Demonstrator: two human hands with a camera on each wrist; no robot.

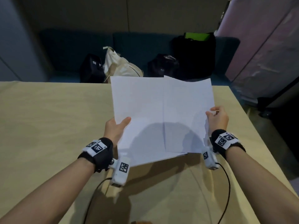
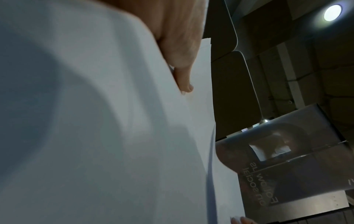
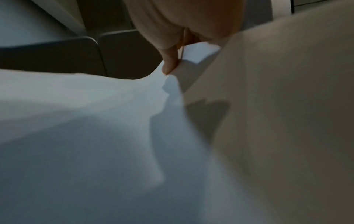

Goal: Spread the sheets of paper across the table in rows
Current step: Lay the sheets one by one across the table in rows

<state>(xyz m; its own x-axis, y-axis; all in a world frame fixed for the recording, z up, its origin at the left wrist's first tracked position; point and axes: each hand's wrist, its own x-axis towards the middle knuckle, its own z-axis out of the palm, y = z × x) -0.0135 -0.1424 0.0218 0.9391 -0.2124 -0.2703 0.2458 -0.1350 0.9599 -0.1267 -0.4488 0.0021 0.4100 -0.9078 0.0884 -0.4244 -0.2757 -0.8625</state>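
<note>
- The left hand (image 1: pixel 116 126) grips the left edge of a stack of white sheets (image 1: pixel 145 113), thumb on top — the stack is held up above the pale tabletop (image 1: pixel 48 118), tilted.
- The right hand (image 1: pixel 217 118) pinches the right edge of the top sheet (image 1: pixel 187 110), which sits shifted right over the stack.
- Dark bags (image 1: pixel 192 54) and a cream cloth bag (image 1: pixel 119 63) sit beyond the tabletop's far edge.

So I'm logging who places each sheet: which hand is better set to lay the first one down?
Probably the right hand: it pinches the offset top sheet; the left hand holds the stack.
</note>
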